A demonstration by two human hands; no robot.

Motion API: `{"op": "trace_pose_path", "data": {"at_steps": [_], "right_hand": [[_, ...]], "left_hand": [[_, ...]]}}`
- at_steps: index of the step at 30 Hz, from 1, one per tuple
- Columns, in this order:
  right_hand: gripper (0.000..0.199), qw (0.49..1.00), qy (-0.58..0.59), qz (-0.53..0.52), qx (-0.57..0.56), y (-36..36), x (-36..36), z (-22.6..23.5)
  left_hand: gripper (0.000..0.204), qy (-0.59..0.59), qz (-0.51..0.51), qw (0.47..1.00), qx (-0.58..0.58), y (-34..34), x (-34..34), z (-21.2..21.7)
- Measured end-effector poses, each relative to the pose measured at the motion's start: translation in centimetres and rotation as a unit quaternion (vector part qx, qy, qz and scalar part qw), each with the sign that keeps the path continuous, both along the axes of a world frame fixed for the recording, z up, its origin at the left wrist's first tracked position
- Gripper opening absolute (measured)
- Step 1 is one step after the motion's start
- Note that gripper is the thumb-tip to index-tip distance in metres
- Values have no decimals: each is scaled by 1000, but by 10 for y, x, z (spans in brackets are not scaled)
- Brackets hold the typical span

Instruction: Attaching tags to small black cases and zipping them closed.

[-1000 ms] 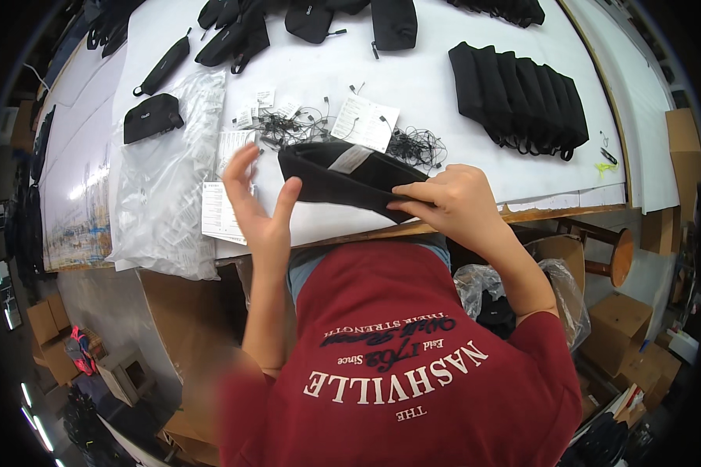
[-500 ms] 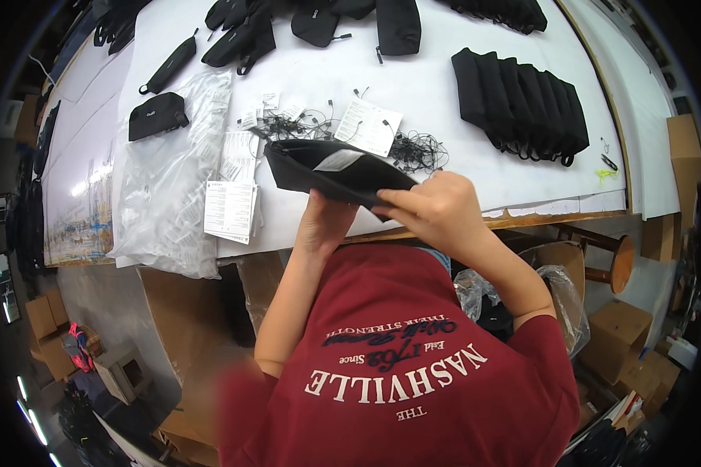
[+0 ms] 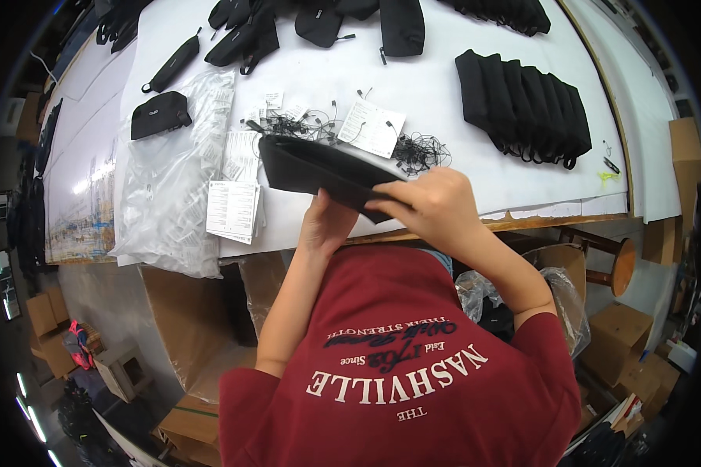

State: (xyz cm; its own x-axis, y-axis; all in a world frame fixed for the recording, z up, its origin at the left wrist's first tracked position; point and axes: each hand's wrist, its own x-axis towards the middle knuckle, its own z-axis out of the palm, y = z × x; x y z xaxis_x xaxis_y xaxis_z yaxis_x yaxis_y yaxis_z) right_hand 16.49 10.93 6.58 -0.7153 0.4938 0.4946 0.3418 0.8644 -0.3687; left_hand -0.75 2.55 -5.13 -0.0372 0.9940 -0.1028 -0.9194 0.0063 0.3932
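A black zip pouch (image 3: 304,170) is held up over the near edge of the table, its long mouth parted toward the top. My left hand (image 3: 325,222) grips its lower side from beneath, thumb pressed on the front. At the pouch's right end my right hand (image 3: 428,201) pinches the fabric between thumb and fingers. Just beyond the pouch lie a tangle of black tag strings (image 3: 422,152) and a white printed card (image 3: 371,128). To the left, a stack of white printed tags (image 3: 232,210) rests near the table edge.
A clear plastic bag of tags (image 3: 171,194) covers the left, with a black pouch (image 3: 160,115) on it. A row of black pouches (image 3: 524,109) stands at right, near small snips (image 3: 611,165). More black pouches (image 3: 245,39) lie at the back. Cardboard boxes (image 3: 187,327) sit below the table.
The pouch has tilted so its mouth looks narrower, and the pale label that showed inside is now out of sight. Both hands keep their hold, nearly in place.
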Motion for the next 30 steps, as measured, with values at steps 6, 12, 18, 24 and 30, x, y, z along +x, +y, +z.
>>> {"op": "trace_pose_path", "data": {"at_steps": [6, 12, 18, 24, 30], "right_hand": [[28, 938, 161, -144, -273, -11, 4, -13], [34, 837, 283, -10, -468, -7, 6, -29], [21, 765, 410, -52, -494, 12, -15, -13], [8, 866, 364, -74, -335, 20, -6, -11], [11, 916, 209, 24, -340, -24, -2, 3]], "left_hand": [[45, 27, 152, 976, -154, 2, -3, 45], [39, 158, 141, 965, -152, 2, 1, 79], [34, 264, -8, 950, -168, -1, 16, 99], [32, 240, -37, 954, -176, 0, 17, 97], [27, 54, 49, 971, -226, 18, -7, 83]]}}
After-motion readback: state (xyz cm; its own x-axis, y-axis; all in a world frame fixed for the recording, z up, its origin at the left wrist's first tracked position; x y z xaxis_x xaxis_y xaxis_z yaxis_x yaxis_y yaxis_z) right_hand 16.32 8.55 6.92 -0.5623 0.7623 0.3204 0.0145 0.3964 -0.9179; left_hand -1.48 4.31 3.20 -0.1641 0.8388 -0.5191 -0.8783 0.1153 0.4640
